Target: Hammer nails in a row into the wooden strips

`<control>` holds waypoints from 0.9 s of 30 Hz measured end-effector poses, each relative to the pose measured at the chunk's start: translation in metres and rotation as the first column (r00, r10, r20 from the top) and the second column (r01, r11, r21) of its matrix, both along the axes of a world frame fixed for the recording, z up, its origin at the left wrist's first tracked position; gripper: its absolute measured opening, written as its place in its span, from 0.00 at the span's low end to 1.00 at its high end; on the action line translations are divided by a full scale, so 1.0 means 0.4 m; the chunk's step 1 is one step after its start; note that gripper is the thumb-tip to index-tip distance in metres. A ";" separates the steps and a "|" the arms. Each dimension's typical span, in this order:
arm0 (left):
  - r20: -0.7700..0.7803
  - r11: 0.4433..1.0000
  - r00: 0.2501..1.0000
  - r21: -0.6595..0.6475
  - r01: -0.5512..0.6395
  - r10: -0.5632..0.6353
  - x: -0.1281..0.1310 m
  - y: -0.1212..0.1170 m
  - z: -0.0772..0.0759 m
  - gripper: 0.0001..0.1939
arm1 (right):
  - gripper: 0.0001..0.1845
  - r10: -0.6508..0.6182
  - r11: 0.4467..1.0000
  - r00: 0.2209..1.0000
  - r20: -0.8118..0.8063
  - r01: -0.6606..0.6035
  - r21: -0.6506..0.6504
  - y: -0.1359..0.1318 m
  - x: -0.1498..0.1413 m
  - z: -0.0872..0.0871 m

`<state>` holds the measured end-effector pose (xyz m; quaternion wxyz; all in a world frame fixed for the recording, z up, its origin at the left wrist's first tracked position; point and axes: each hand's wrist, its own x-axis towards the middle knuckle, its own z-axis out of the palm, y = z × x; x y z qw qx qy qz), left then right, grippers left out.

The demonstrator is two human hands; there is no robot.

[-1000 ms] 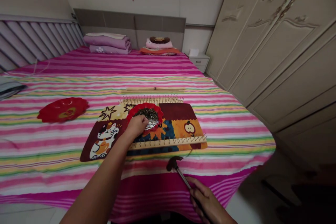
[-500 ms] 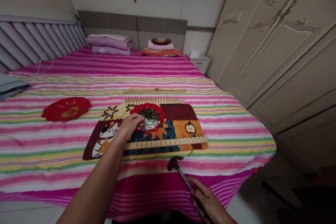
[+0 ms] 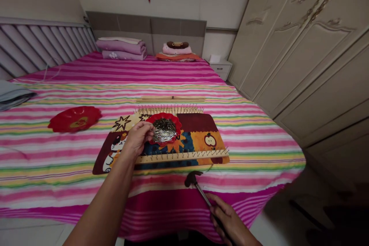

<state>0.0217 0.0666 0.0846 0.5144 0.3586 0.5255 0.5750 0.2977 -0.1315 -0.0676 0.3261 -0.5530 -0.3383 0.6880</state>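
Note:
My left hand point(image 3: 139, 136) is at the left rim of a red scalloped dish point(image 3: 179, 126), its thumb and fingers pinched together; whatever they hold is too small to make out. Silvery and darker nails point(image 3: 164, 130) fill the dish. My right hand point(image 3: 226, 215) grips the handle of a claw hammer point(image 3: 198, 185), its head over the near edge of the bed. In front of the dish lies a wooden strip point(image 3: 184, 157) with nails standing along much of its length. Behind the dish, another strip point(image 3: 170, 110) bristles with upright nails.
A patterned mat point(image 3: 196, 123) lies under the dish and near strip on the striped bedspread point(image 3: 253, 161). Left is a red plate point(image 3: 75, 119); farther back lies a bare-looking wooden piece point(image 3: 170, 99). Folded bedding point(image 3: 123, 49) sits by the headboard. A wardrobe point(image 3: 311, 57) stands right.
My left hand has drawn back from over the nails to the dish's left rim, fingers still pinched. My right hand and the hammer have stayed nearly in place. The view has shifted slightly.

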 end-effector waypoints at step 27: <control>-0.235 0.981 0.954 -0.008 -0.193 0.186 -0.082 -0.197 -0.212 0.20 | 0.32 -0.032 0.999 0.998 0.054 0.031 0.015 -0.008 -0.006 0.015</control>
